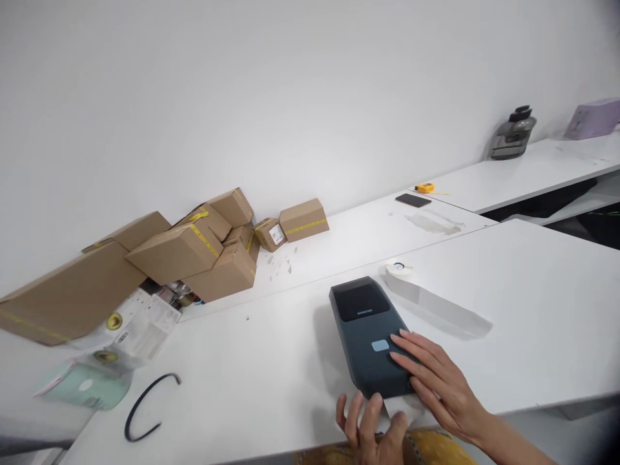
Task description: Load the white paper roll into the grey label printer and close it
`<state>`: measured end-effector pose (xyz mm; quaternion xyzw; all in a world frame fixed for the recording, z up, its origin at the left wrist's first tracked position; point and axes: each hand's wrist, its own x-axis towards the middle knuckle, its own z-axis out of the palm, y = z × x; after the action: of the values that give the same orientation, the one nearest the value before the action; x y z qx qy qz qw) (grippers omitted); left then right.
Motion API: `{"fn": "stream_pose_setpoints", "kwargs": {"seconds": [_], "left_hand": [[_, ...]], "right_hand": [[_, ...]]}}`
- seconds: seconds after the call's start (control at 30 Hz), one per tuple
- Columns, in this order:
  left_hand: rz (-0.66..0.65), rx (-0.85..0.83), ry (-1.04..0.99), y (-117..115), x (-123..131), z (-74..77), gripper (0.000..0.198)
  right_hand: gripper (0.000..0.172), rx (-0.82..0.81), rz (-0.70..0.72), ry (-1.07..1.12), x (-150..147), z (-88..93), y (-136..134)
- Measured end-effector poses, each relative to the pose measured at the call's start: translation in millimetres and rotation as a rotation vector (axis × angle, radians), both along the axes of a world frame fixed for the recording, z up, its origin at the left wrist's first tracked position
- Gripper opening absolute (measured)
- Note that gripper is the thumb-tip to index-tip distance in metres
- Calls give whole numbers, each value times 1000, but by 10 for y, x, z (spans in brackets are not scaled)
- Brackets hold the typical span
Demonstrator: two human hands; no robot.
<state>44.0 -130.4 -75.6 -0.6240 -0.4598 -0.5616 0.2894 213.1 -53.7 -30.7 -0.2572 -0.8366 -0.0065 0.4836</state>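
A dark grey label printer (365, 332) lies on the white table (533, 303) near its front edge. My right hand (436, 381) rests flat on the printer's near right corner, fingers stretched out. My left hand (371, 429) is at the table edge just in front of the printer, with its fingers pinched on a white label (404, 407) that sticks out of the printer's front. A yellow-brown package (436, 449) shows below the hands at the bottom edge.
A white label strip (436, 303) with a small roll end (400, 266) lies right of the printer. Several cardboard boxes (194, 248) pile up against the wall at left. A black cable (145, 403), a mint roll (87, 387), a phone (413, 200) and a tape measure (425, 188) are about.
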Motion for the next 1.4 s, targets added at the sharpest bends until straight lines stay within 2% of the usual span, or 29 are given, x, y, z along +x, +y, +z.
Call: {"fn": "stream_pose_setpoints", "kwargs": {"seconds": [0.13, 0.27, 0.47, 0.63, 0.77, 0.87, 0.93, 1.07, 1.2, 1.3, 1.4], "left_hand": [[-39, -117, 143, 63, -142, 61, 14], [-38, -244, 259, 181, -297, 70, 33], [-106, -268, 230, 243, -326, 2, 35], [-118, -312, 201, 213, -300, 116, 37], [-22, -338, 128, 45, -213, 173, 31], [60, -225, 31, -124, -105, 146, 14], [54, -205, 11, -181, -38, 158, 8], [-19, -261, -44, -133, 39, 290, 30], [-79, -227, -63, -52, 68, 351, 31], [-101, -200, -90, -48, 79, 300, 29], [-110, -215, -135, -85, 51, 230, 23]], "right_hand": [[48, -44, 17, 48, -41, -141, -37], [48, -49, 16, 155, -94, -288, -22], [47, -55, 11, 244, -171, -415, 9], [46, -69, 3, 310, -213, -397, -16], [46, -268, -36, 364, -186, -346, -164], [50, -507, -193, 565, -157, -385, -311], [51, -617, -265, 650, -143, -452, -376], [51, -740, -302, 680, -119, -572, -420], [47, -686, -314, 659, -87, -520, -413], [41, -519, -315, 543, -89, -332, -359], [42, -316, -251, 341, -142, -79, -244]]}}
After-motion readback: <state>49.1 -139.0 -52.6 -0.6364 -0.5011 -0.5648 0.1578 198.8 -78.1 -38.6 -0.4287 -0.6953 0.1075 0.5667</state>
